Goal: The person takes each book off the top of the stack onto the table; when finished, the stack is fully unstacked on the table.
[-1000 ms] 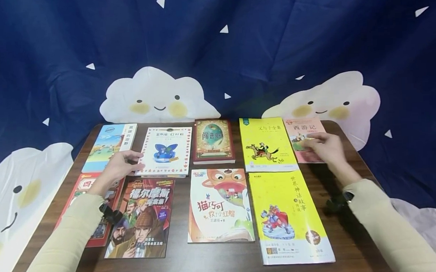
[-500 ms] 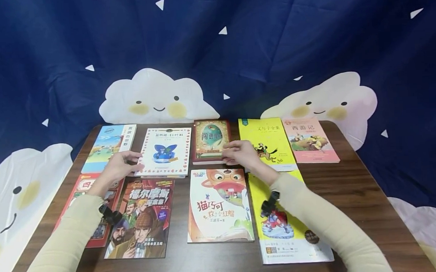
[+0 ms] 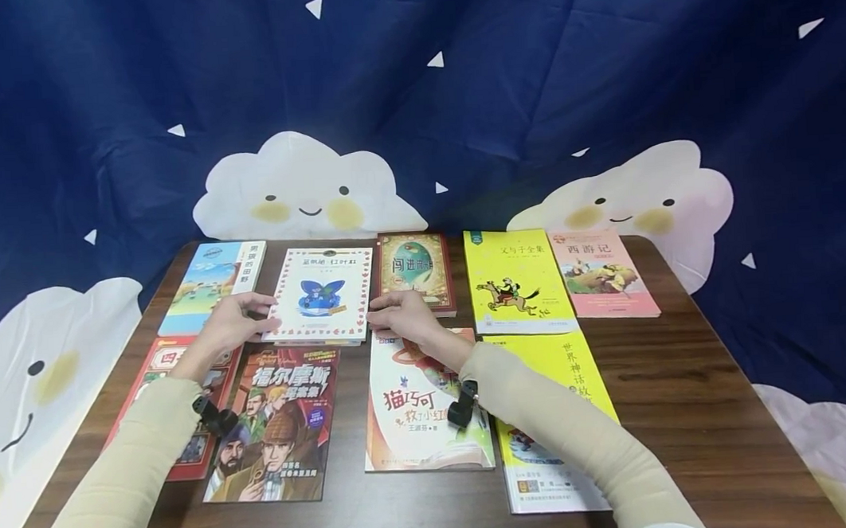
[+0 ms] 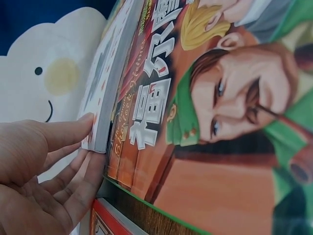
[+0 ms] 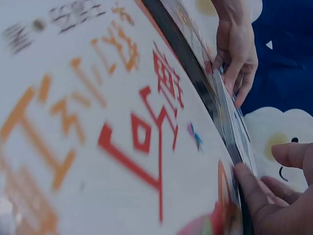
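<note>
A white book with a blue butterfly-like figure point(image 3: 320, 297) lies at the back, left of the middle, with the edge of another book showing under it. My left hand point(image 3: 232, 326) pinches its left edge. In the left wrist view the thumb point(image 4: 73, 129) lies on the cover and the fingers lie at the side and below. My right hand point(image 3: 408, 321) is at its right edge. In the right wrist view the right fingers point(image 5: 252, 188) touch the edge while the thumb stands apart from the cover. Below it lies the detective comic book point(image 3: 281, 431).
On the brown table point(image 3: 689, 409) lie a blue book point(image 3: 202, 287), a red book point(image 3: 189, 460), a green-and-red book point(image 3: 416, 268), a white fox book point(image 3: 403, 424), yellow books point(image 3: 517, 283) and a pink book point(image 3: 603, 274). A dark blue curtain point(image 3: 457, 95) hangs behind.
My right hand has moved left from the pink book, past the yellow and green-and-red books, to the white book's right edge. The left hand has stayed at its left edge.
</note>
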Demonstrator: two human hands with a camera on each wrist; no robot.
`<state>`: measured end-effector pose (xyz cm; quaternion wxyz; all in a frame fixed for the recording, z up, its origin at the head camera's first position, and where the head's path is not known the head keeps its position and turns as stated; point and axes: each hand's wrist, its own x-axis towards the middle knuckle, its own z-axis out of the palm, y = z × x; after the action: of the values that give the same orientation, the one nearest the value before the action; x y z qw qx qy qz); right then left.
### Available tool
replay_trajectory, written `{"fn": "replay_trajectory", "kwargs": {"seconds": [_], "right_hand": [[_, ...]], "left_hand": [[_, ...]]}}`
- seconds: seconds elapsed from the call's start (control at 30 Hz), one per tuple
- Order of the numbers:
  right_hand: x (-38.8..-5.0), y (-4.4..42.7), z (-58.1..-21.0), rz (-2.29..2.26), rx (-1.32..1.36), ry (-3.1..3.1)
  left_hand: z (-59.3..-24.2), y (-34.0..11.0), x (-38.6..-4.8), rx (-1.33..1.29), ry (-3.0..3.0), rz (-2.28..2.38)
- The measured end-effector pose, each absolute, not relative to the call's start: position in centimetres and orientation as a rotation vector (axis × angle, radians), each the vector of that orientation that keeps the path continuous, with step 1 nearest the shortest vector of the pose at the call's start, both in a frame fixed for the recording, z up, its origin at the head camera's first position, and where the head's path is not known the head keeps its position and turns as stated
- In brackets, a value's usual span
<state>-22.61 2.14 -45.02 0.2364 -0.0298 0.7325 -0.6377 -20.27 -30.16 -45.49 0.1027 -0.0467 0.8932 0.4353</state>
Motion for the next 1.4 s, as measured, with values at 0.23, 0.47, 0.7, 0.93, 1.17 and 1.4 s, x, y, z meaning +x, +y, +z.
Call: {"fn": "replay_trajectory", "kwargs": {"seconds": [0.23,0.47,0.7,0.93,1.17,1.4], "right_hand": [[-22.4,1.1,-44.7,-1.685,-0.064,2.084],[-21.7,0.4,-44.1,-1.724,0.017,2.079],[-22.3,-0.3,-44.0,-1.916,0.15,1.859],[-23.5,-0.6,-44.5,-1.931,0.161,1.854],[-23.8,1.4,-44.2,-2.015,0.123,1.82],[-23.9,6.5,-43.1,-2.07,0.07,1.765]], "left_hand": [[-45.5,-30.1,-20.2,-0.143,2.636,1.294],[-45.5,-30.2,-20.1,-0.149,2.637,1.29],[-45.3,-30.2,-19.9,-0.143,2.636,1.294],[-45.5,-29.4,-20.0,-0.121,2.597,1.337],[-45.8,-28.8,-20.4,-0.136,2.573,1.322],[-45.9,-28.5,-20.7,-0.147,2.598,1.297]]}}
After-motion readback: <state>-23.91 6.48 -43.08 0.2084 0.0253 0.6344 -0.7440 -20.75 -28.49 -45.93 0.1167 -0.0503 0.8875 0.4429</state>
